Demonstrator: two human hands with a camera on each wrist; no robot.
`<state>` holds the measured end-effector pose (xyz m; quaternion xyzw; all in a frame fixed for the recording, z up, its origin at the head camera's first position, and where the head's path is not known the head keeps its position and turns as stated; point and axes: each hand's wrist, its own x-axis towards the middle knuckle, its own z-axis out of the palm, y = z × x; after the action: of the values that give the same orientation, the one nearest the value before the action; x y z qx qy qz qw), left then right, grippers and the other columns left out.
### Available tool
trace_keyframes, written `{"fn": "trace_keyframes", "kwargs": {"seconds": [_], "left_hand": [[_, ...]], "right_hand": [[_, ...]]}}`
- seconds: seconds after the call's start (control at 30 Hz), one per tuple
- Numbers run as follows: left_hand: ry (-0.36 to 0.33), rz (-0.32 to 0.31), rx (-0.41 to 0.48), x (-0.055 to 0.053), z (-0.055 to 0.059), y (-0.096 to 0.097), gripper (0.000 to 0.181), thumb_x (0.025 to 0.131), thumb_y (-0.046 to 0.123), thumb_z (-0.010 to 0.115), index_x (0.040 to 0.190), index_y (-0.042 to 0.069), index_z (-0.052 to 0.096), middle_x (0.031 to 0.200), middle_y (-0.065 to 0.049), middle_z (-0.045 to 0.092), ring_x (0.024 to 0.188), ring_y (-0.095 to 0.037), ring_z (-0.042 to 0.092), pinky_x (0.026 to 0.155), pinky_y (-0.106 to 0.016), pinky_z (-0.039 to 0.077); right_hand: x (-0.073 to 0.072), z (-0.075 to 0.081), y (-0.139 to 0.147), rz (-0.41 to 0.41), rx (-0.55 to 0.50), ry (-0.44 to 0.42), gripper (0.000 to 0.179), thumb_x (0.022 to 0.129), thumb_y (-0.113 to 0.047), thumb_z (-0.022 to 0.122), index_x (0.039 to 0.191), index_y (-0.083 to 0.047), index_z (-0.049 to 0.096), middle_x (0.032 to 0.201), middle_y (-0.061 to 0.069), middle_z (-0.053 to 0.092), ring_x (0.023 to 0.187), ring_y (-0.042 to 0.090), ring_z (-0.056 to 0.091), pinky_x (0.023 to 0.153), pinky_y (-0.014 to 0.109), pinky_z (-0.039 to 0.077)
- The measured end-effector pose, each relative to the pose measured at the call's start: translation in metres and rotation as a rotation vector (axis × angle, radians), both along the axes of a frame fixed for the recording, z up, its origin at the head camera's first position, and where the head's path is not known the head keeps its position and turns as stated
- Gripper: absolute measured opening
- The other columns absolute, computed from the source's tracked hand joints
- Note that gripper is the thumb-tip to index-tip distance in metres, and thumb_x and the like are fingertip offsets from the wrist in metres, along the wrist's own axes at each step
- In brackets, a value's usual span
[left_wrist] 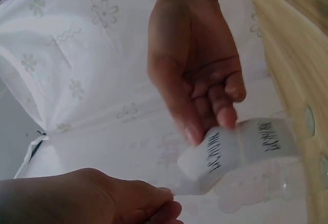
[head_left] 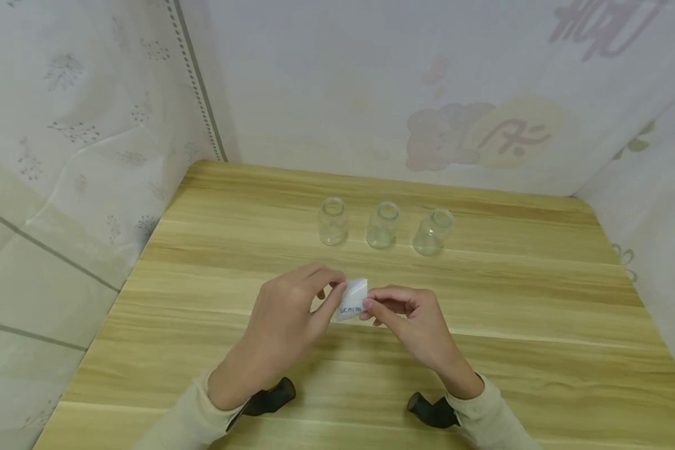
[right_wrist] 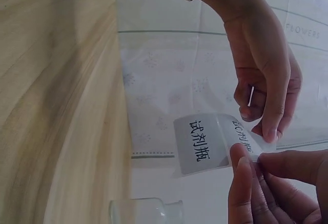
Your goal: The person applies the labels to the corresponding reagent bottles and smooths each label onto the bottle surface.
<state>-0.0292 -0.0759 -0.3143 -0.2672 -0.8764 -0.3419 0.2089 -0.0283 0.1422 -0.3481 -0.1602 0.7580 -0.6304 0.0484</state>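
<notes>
Label strip [head_left: 352, 297] is pinched in the grip of left hand [head_left: 288, 306] and right hand [head_left: 415, 319]; three glass jars [head_left: 381, 234] stand on the far side.

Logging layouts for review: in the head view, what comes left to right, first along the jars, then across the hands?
Far row: left glass jar, middle glass jar, right glass jar. Near row: left hand, white label strip, right hand.
</notes>
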Motion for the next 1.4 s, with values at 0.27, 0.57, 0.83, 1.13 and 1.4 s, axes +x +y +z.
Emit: {"fn": "trace_keyframes", "kwargs": {"seconds": [0.27, 0.57, 0.83, 1.13, 1.4], "left_hand": [[-0.019, 0.081, -0.041, -0.004, 0.001, -0.008, 0.005, 0.089, 0.006, 0.079, 0.093, 0.008, 0.077, 0.085, -0.002, 0.074, 0.067, -0.014, 0.065, 0.052, -0.023, 0.046], [-0.042, 0.081, -0.054, -0.006, 0.000, -0.008, 0.000, 0.092, 0.008, 0.076, 0.092, 0.008, 0.076, 0.081, 0.002, 0.071, 0.066, -0.013, 0.062, 0.054, -0.024, 0.047], [-0.038, 0.077, -0.064, -0.006, -0.003, -0.006, 0.003, 0.091, 0.008, 0.077, 0.089, 0.009, 0.075, 0.080, 0.002, 0.071, 0.066, -0.014, 0.063, 0.055, -0.025, 0.048], [0.091, 0.076, -0.097, -0.003, -0.007, 0.004, 0.008, 0.085, 0.007, 0.083, 0.087, 0.006, 0.075, 0.083, 0.000, 0.072, 0.062, -0.012, 0.061, 0.053, -0.024, 0.048], [0.178, 0.037, -0.097, 0.004, -0.004, 0.013, 0.005, 0.084, 0.007, 0.082, 0.085, 0.009, 0.078, 0.081, 0.002, 0.071, 0.065, -0.012, 0.063, 0.056, -0.025, 0.051]], "right_hand": [[-0.001, -0.014, 0.000, 0.004, 0.030, -0.173, 0.018, 0.098, -0.005, 0.070, 0.107, 0.010, 0.074, 0.094, 0.019, 0.077, 0.081, 0.025, 0.077, 0.071, 0.042, 0.062], [0.008, -0.050, 0.010, -0.003, 0.003, -0.408, 0.022, 0.098, -0.003, 0.069, 0.108, 0.016, 0.070, 0.093, 0.025, 0.076, 0.074, 0.022, 0.076, 0.065, 0.034, 0.062], [0.017, -0.056, 0.017, -0.205, 0.151, -0.360, 0.024, 0.096, -0.002, 0.072, 0.115, 0.012, 0.070, 0.090, 0.016, 0.075, 0.056, 0.022, 0.067, 0.049, 0.029, 0.055], [0.001, -0.003, 0.000, -0.101, -0.005, -0.165, 0.023, 0.103, -0.017, 0.067, 0.100, 0.004, 0.075, 0.086, 0.018, 0.075, 0.058, 0.021, 0.068, 0.049, 0.036, 0.057], [-0.005, 0.011, -0.016, -0.198, -0.063, -0.156, 0.026, 0.103, -0.017, 0.067, 0.097, 0.008, 0.074, 0.085, 0.014, 0.076, 0.062, 0.018, 0.070, 0.053, 0.032, 0.058]]}}
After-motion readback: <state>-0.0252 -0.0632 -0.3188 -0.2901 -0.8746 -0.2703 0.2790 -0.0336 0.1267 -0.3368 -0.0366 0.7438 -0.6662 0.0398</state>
